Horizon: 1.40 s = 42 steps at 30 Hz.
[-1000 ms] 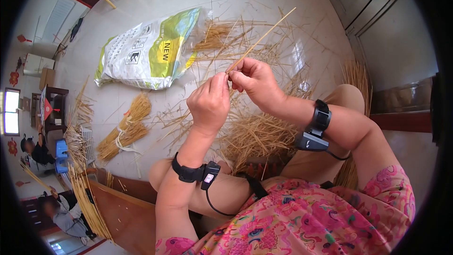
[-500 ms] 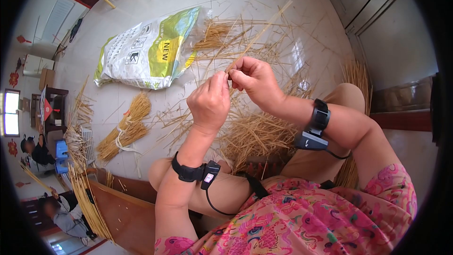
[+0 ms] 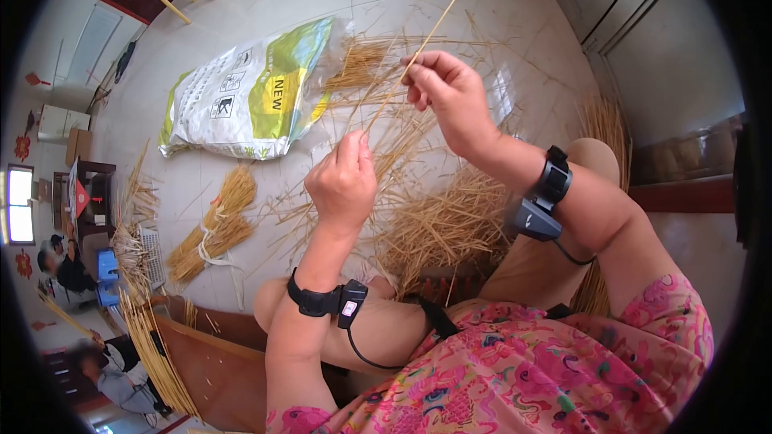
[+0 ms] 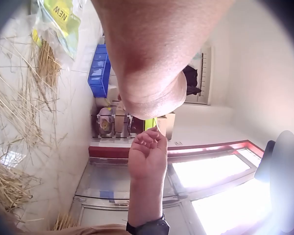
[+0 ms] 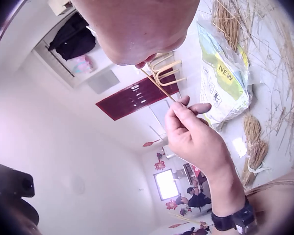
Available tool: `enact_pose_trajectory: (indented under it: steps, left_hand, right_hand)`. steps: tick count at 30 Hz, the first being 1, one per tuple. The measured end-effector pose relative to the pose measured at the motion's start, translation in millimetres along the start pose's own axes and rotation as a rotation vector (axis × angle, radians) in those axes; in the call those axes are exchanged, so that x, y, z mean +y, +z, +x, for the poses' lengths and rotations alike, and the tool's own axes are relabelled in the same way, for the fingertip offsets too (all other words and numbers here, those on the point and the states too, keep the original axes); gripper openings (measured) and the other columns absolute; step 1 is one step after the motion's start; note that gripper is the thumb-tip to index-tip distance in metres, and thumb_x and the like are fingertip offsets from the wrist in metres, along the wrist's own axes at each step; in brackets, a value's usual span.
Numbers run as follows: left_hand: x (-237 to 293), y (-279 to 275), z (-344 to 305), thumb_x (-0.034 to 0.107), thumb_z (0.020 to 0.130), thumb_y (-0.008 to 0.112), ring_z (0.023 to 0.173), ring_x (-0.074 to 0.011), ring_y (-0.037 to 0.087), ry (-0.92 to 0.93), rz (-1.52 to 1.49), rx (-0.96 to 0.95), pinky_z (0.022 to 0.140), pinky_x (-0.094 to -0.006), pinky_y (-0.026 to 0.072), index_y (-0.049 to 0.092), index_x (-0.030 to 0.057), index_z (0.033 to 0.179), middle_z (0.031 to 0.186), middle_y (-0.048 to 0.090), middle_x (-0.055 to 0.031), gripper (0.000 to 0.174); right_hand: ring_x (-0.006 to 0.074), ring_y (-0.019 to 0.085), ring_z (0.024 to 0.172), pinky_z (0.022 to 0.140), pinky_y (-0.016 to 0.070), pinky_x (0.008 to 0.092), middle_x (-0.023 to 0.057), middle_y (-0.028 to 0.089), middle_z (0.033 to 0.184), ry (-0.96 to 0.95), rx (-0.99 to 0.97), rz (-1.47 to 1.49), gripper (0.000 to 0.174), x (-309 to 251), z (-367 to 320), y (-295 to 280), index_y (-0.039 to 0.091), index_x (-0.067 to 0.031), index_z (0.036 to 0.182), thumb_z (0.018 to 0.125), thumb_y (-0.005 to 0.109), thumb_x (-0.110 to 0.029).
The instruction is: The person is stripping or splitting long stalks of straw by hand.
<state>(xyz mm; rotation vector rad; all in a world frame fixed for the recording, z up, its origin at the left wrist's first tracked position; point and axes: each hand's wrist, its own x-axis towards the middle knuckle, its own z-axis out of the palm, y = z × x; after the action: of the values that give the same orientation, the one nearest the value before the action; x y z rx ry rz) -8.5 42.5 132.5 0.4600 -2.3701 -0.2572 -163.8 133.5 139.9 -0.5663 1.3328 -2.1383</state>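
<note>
Between my two hands runs a single thin straw stalk, slanting up and to the right above the floor. My left hand pinches its lower end between thumb and fingers. Higher up, my right hand pinches the same stalk, whose tip sticks out beyond the fingers. The right wrist view shows the stalk stretched from one hand to the other, with the left hand gripping its end. In the left wrist view, the right hand has curled fingers.
Loose straw is heaped on the tiled floor before my knees. A white and green bag lies beyond, with a tied straw bundle nearer on the left. A wooden board stands at lower left; two people are farther back.
My hands were together at the stalk. The right hand has moved up and away along it, while the left has shifted slightly left and down. The stalk now shows between them.
</note>
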Motion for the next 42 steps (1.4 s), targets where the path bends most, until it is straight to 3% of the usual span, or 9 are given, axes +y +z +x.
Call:
enact_pose_trajectory:
  steps: [2, 19, 28, 36, 39, 42]
  left_hand:
    - [-1.1, -0.2, -2.7, 0.011, 0.087, 0.058, 0.055, -0.0273, 0.06, -0.007, -0.01, -0.004, 0.05, -0.0367, 0.0448, 0.061, 0.0089, 0.09, 0.065, 0.062, -0.0086, 0.005]
    - [-4.9, -1.3, -6.9, 0.011, 0.089, 0.056, 0.054, -0.0258, 0.06, -0.016, -0.021, -0.041, 0.049, -0.0351, 0.0444, 0.061, 0.0085, 0.09, 0.064, 0.061, -0.0074, 0.006]
    - [-4.4, -2.9, -4.5, 0.01, 0.085, 0.061, 0.057, -0.0281, 0.06, 0.064, 0.053, 0.05, 0.051, -0.0367, 0.046, 0.063, 0.0081, 0.091, 0.069, 0.063, -0.0096, 0.007]
    - [-4.9, -2.4, -6.5, 0.011, 0.085, 0.061, 0.061, -0.0246, 0.064, 0.036, 0.025, -0.019, 0.052, -0.0333, 0.0487, 0.061, 0.0081, 0.09, 0.074, 0.065, -0.0068, 0.006]
    - [-5.6, -0.3, -8.9, 0.011, 0.085, 0.06, 0.059, -0.0252, 0.063, 0.016, 0.014, -0.038, 0.051, -0.0341, 0.0481, 0.06, 0.0083, 0.089, 0.072, 0.065, -0.0072, 0.005]
    - [-5.7, 0.2, -9.4, 0.011, 0.086, 0.06, 0.058, -0.0256, 0.062, 0.023, 0.018, -0.029, 0.05, -0.0351, 0.0473, 0.06, 0.0084, 0.089, 0.07, 0.064, -0.0079, 0.005]
  right_hand:
    - [0.008, 0.054, 0.065, 0.057, 0.0432, 0.0202, 0.0051, 0.061, 0.081, -0.009, -0.004, 0.069, 0.012, -5.6, 6.4, -4.8, 0.06, 0.0011, 0.096, 0.091, 0.054, -0.007]
    - [0.0077, 0.054, 0.062, 0.054, 0.0416, 0.0208, 0.0056, 0.062, 0.079, 0.006, -0.067, 0.032, 0.009, -13.3, 4.9, -5.8, 0.06, -0.0013, 0.087, 0.091, 0.055, -0.008]
    - [0.0085, 0.055, 0.063, 0.055, 0.0423, 0.0209, 0.0058, 0.062, 0.078, 0.009, -0.053, 0.035, 0.008, -14.9, 5.3, -6.0, 0.06, -0.0007, 0.086, 0.089, 0.055, -0.007]
    - [0.0081, 0.053, 0.06, 0.054, 0.042, 0.021, 0.0033, 0.059, 0.073, 0.016, -0.058, 0.049, 0.005, -15.5, 5.1, -6.2, 0.057, -0.0019, 0.082, 0.085, 0.056, -0.006]
    - [0.0078, 0.049, 0.057, 0.053, 0.0407, 0.0207, 0.0022, 0.057, 0.072, 0.187, -0.069, 0.307, 0.009, -8.0, 7.4, -8.6, 0.056, -0.0034, 0.079, 0.086, 0.057, -0.009]
    - [0.008, 0.047, 0.056, 0.053, 0.0398, 0.0211, 0.002, 0.056, 0.073, 0.332, -0.122, 0.362, 0.011, -2.8, 7.0, -10.1, 0.055, -0.0049, 0.079, 0.087, 0.058, -0.012]
